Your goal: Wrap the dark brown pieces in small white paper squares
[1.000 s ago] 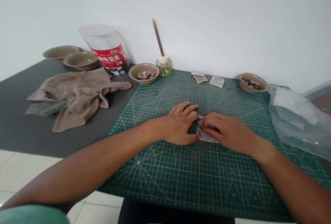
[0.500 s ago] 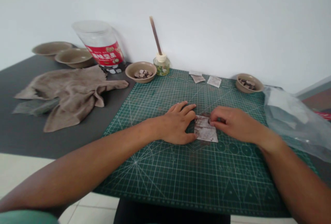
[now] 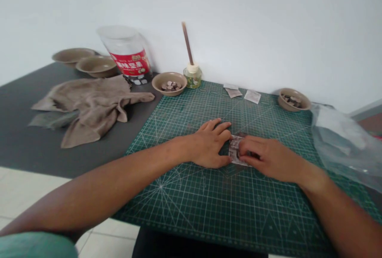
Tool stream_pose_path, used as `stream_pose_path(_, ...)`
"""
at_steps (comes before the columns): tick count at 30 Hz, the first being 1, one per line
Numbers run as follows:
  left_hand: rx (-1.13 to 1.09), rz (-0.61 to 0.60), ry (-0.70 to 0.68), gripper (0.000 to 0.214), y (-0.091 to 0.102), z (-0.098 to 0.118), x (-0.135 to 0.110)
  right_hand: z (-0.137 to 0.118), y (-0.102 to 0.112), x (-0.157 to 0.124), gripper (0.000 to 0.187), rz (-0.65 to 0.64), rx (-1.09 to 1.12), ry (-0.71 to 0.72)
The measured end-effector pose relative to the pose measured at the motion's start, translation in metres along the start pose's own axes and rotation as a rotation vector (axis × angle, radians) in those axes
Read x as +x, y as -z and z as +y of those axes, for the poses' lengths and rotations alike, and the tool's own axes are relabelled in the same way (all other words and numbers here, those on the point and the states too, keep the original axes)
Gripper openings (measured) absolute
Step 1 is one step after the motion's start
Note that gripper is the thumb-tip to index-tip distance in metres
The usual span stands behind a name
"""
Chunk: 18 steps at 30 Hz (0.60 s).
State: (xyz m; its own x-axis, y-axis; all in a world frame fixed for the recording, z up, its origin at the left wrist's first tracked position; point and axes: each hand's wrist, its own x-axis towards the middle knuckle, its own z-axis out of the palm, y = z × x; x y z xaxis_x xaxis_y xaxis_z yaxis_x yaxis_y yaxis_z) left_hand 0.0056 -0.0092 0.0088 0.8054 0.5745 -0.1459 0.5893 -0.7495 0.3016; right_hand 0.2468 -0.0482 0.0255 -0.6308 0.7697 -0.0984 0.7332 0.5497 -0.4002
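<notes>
A small pale paper square with dark brown smudges (image 3: 233, 150) lies on the green cutting mat (image 3: 191, 202). My left hand (image 3: 210, 144) rests flat on the mat, fingers spread, its index finger and thumb touching the paper's left edge. Over the right part of the paper, my right hand (image 3: 267, 156) is bent with thumb and fingertips pinched together close to the surface. Whatever those fingertips hold is hidden. The right hand also covers much of the paper's right side.
Bowls with small brown-and-pale pieces (image 3: 169, 84), (image 3: 294, 99) stand at the back. Beyond lie pale paper squares (image 3: 252, 96) and a diffuser bottle (image 3: 192, 77). Leftward are a brown cloth (image 3: 92, 107), a red-labelled jar (image 3: 131, 63) and brown bowls (image 3: 97, 67); rightward, a plastic bag (image 3: 343, 142).
My right hand has moved down over the paper from its upper right edge and now covers more of it. My left hand keeps its place at the left edge. The view has shifted slightly.
</notes>
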Motion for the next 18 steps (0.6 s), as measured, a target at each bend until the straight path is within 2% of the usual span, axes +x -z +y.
stream_pose_path(3, 0.004, 0.011, 0.012, 0.069, 0.0004, -0.0001, 0.0, 0.0022, -0.0013, 0.0026, 0.01, 0.131, -0.085, -0.079)
stream_pose_path(5, 0.007, 0.012, 0.014, 0.069, 0.0005, -0.0001, 0.0, 0.0052, 0.0005, 0.0018, 0.01, 0.092, -0.091, -0.078)
stream_pose_path(7, 0.005, 0.003, 0.01, 0.068, 0.0009, 0.0003, 0.0, 0.0054, 0.0012, 0.0002, 0.01, -0.008, -0.049, -0.018)
stream_pose_path(9, 0.004, -0.005, 0.006, 0.067, 0.0014, 0.0008, -0.0002, 0.0031, -0.0008, 0.0007, 0.009, -0.044, -0.022, 0.041)
stream_pose_path(11, 0.007, -0.007, 0.009, 0.068, 0.0018, 0.001, -0.0003, 0.0017, -0.0028, 0.0035, 0.012, 0.022, -0.059, 0.037)
stream_pose_path(14, 0.014, 0.002, 0.013, 0.068, 0.0015, 0.0001, 0.0, 0.0037, -0.0003, 0.0056, 0.013, 0.124, -0.137, -0.059)
stream_pose_path(16, 0.014, 0.005, 0.008, 0.068, 0.0007, -0.0006, 0.0003, 0.0044, 0.0028, 0.0026, 0.011, 0.074, -0.107, -0.059)
stream_pose_path(18, 0.011, 0.006, 0.002, 0.068, 0.0, -0.0009, 0.0006, 0.0022, 0.0029, -0.0013, 0.012, -0.024, -0.015, 0.012)
